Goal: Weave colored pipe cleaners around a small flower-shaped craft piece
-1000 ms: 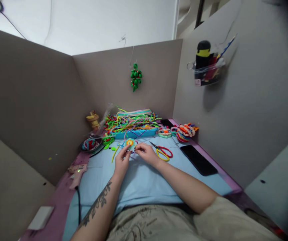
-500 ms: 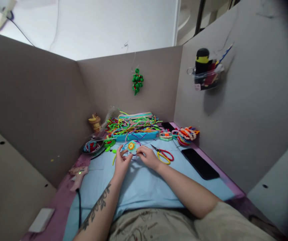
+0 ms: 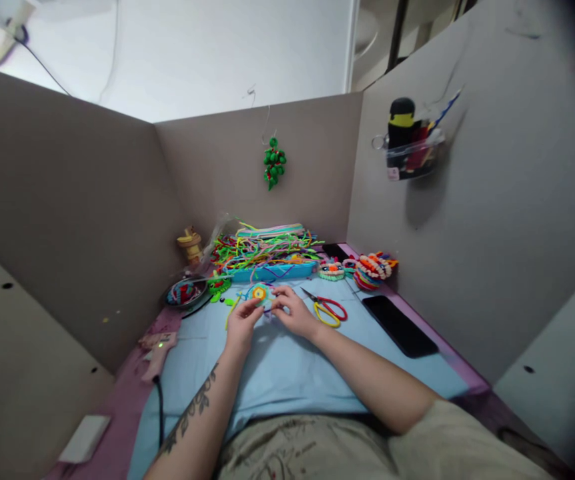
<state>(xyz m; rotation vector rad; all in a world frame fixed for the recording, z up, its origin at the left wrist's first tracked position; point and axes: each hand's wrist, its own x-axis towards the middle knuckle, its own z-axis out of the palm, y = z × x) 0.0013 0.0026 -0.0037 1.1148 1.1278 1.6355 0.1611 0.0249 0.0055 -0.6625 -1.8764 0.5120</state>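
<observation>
Between my hands, above the blue cloth [image 3: 287, 367], is a round pipe-cleaner piece [image 3: 259, 293] with a yellow-orange middle and a pale turquoise rim. My left hand [image 3: 243, 321] pinches its lower left edge. My right hand [image 3: 291, 311] grips the right edge, its fingers closed; loose purple and blue stems stick out around the piece. Scissors [image 3: 328, 311] with one red and one yellow handle lie just right of my right hand, blades partly apart. Small bright green pieces [image 3: 228, 302] lie left of the held piece.
A blue tray [image 3: 272, 273] heaped with pipe cleaners stands at the back. To the right are a striped woven piece [image 3: 370, 272] and a black phone [image 3: 400, 327]. At left are a dark bowl [image 3: 186, 293] and a pink glue gun [image 3: 158, 355]. Grey panels [image 3: 267, 127] surround the table.
My left fingers have closed in on the edge of the round piece, having been more spread before. The piece has shifted slightly left and down. My right hand stays nearly in place.
</observation>
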